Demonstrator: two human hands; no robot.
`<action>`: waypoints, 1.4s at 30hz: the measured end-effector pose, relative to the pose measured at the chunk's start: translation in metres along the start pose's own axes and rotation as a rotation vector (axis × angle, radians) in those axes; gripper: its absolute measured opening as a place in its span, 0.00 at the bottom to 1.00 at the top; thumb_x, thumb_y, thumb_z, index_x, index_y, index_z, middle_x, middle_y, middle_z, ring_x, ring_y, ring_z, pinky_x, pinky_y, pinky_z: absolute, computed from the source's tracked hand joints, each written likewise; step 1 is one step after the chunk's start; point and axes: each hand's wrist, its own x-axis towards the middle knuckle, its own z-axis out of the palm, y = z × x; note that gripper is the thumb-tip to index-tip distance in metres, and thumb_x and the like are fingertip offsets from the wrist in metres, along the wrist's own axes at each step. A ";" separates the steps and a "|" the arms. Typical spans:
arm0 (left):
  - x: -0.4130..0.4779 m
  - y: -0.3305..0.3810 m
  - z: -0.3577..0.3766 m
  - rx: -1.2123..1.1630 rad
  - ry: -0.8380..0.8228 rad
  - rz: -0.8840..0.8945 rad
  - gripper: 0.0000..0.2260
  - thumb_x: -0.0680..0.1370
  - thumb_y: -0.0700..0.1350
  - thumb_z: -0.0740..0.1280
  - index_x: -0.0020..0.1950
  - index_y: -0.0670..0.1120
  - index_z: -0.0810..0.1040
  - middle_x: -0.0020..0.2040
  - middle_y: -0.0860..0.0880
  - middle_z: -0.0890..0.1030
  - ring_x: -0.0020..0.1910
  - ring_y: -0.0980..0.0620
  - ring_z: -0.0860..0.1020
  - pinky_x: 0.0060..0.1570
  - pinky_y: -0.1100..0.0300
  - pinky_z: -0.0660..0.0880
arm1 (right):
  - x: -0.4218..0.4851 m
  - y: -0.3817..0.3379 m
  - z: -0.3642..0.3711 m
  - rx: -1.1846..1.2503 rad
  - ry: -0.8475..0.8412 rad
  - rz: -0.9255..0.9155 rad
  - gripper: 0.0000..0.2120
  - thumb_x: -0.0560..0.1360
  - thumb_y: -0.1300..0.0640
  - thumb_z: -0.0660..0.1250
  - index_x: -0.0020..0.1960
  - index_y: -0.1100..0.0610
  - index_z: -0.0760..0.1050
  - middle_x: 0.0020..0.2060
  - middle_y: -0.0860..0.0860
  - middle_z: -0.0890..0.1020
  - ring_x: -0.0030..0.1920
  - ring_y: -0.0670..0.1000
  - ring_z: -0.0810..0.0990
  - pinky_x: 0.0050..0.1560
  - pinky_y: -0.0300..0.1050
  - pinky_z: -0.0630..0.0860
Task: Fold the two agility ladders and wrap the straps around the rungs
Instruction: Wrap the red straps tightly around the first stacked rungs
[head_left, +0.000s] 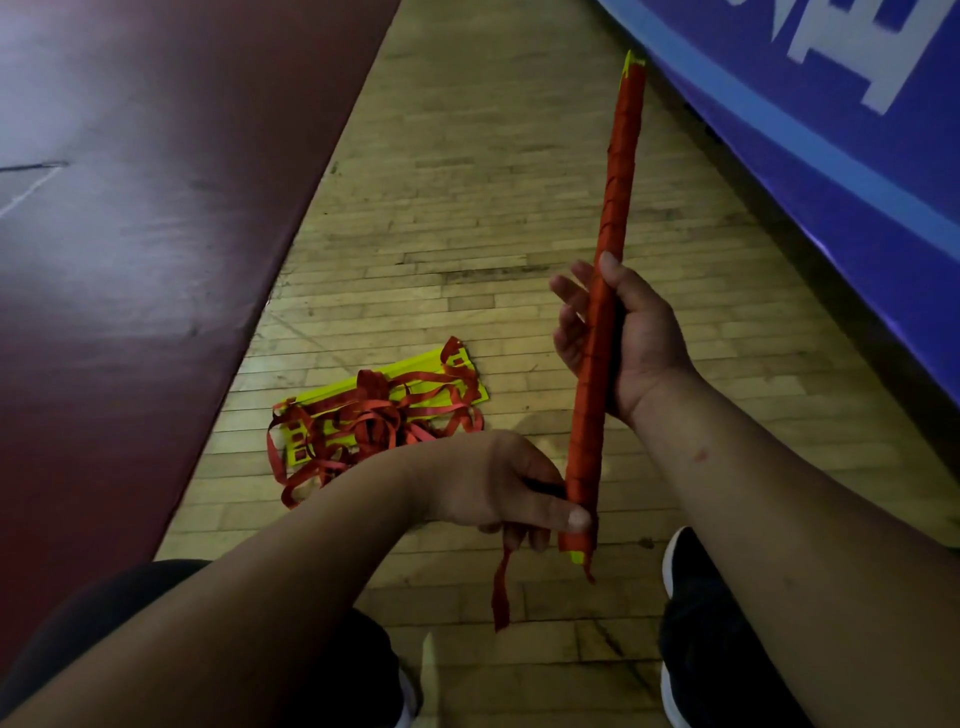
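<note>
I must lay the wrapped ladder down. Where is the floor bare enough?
The wrapped ladder should fit on the bare wooden floor between the red mat and the blue panel, beyond the loose ladder. A smaller bare strip lies between that ladder and the black shoe. Crowded: the tangled straps by the mat's edge.

Wooden plank floor (467, 208) between a maroon mat (130, 234) and a blue banner (841, 171) with white lettering.

Only part of some white lettering (852, 57) shows on the blue padding (810, 171), too cropped to read.
</note>
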 end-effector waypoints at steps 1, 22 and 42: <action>0.000 -0.001 -0.001 0.007 0.004 -0.003 0.17 0.83 0.59 0.71 0.57 0.45 0.87 0.47 0.47 0.88 0.41 0.53 0.85 0.45 0.52 0.80 | 0.000 0.000 0.000 -0.014 0.007 -0.004 0.26 0.83 0.45 0.70 0.76 0.58 0.76 0.57 0.54 0.89 0.42 0.47 0.85 0.44 0.44 0.83; 0.014 -0.009 0.010 0.179 0.209 -0.177 0.14 0.81 0.59 0.74 0.52 0.48 0.87 0.42 0.51 0.88 0.43 0.55 0.86 0.53 0.51 0.85 | 0.001 0.006 0.004 -0.283 0.160 -0.111 0.16 0.77 0.53 0.80 0.63 0.55 0.84 0.51 0.53 0.90 0.51 0.52 0.91 0.49 0.47 0.87; 0.007 -0.012 0.002 0.073 0.073 -0.090 0.08 0.82 0.53 0.75 0.53 0.49 0.87 0.44 0.51 0.88 0.41 0.53 0.85 0.44 0.61 0.80 | 0.001 0.006 0.006 -0.337 -0.057 0.021 0.16 0.84 0.59 0.64 0.70 0.54 0.79 0.40 0.52 0.85 0.35 0.49 0.83 0.32 0.43 0.77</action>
